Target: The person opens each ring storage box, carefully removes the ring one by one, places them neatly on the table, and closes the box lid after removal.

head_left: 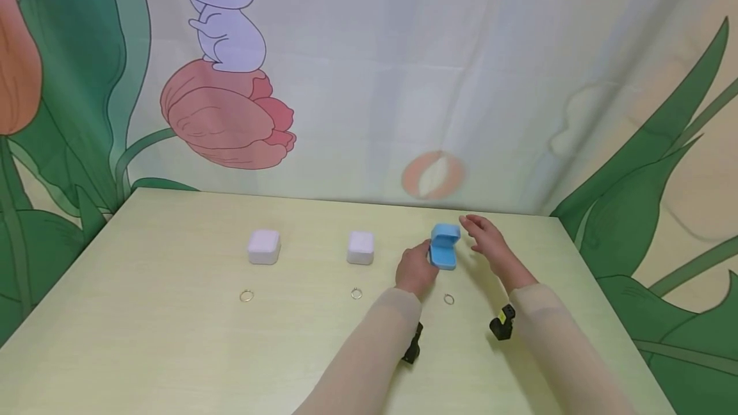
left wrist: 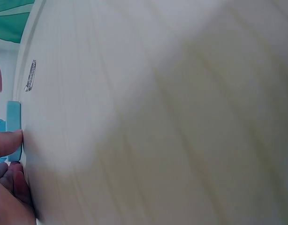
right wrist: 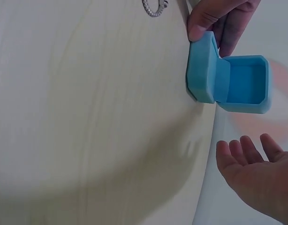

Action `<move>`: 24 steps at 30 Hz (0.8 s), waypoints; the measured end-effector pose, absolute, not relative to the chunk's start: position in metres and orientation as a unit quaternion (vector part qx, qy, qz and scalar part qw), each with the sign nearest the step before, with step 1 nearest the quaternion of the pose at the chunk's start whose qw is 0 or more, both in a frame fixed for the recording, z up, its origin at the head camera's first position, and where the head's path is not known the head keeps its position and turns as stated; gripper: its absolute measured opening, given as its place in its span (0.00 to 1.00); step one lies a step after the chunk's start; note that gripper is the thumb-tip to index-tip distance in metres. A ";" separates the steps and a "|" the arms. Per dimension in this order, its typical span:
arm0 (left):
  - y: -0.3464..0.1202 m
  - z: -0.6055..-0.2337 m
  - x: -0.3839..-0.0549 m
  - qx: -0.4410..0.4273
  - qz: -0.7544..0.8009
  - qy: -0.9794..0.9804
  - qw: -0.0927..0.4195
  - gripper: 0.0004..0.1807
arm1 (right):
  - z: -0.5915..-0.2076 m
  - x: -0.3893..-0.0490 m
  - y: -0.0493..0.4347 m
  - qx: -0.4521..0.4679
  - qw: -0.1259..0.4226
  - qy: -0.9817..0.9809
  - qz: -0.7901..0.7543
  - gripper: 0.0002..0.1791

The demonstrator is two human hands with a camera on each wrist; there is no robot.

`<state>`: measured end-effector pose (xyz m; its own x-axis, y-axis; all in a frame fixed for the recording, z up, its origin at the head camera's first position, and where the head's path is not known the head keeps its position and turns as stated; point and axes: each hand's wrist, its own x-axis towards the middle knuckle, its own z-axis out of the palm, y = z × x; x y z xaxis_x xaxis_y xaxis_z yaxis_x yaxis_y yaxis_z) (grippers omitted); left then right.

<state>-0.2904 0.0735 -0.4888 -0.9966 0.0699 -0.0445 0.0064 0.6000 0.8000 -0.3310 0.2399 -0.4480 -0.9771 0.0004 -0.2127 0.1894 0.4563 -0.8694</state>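
Observation:
A light-blue ring box (head_left: 443, 257) stands on the table with its lid raised. My left hand (head_left: 416, 269) grips the base at its left side; the right wrist view shows the thumb and fingers on the base (right wrist: 202, 70). My right hand (head_left: 486, 239) is held up to the right of the lid, touching nothing, its fingers loosely extended in the right wrist view. In front of the box lies a ring (head_left: 449, 303), silver and studded in the left wrist view (left wrist: 31, 75). The inside of the lid shows nothing in it.
Two pale lilac boxes with lids down, one in the middle (head_left: 360, 248) and one farther left (head_left: 264, 247), stand in line with the blue one. A ring lies before each: a middle ring (head_left: 356, 298) and a left ring (head_left: 246, 301). A printed curtain (head_left: 346, 114) hangs behind the table.

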 end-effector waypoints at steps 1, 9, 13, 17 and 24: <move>0.074 -0.489 -0.291 0.022 0.447 0.894 0.034 0.29 | -0.449 -0.332 0.239 0.055 0.098 0.846 -0.521 0.42; 0.074 -0.492 -0.293 0.022 0.448 0.893 0.032 0.27 | -0.451 -0.336 0.236 0.018 0.170 0.834 -0.525 0.41; 0.075 -0.493 -0.294 0.023 0.449 0.893 0.033 0.27 | -0.450 -0.339 0.235 0.012 0.192 0.830 -0.523 0.38; 0.075 -0.492 -0.294 0.025 0.445 0.895 0.029 0.28 | -0.450 -0.342 0.235 0.004 0.207 0.831 -0.517 0.36; 0.076 -0.493 -0.295 0.019 0.444 0.895 0.039 0.29 | -0.453 -0.346 0.240 -0.028 0.226 0.824 -0.519 0.36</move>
<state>-0.2951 0.0759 -0.4934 -0.9962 0.0680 -0.0538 -0.0016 0.6055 0.7958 -0.3459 0.2402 -0.4531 -0.8961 -0.2813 -0.3434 0.1878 0.4606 -0.8675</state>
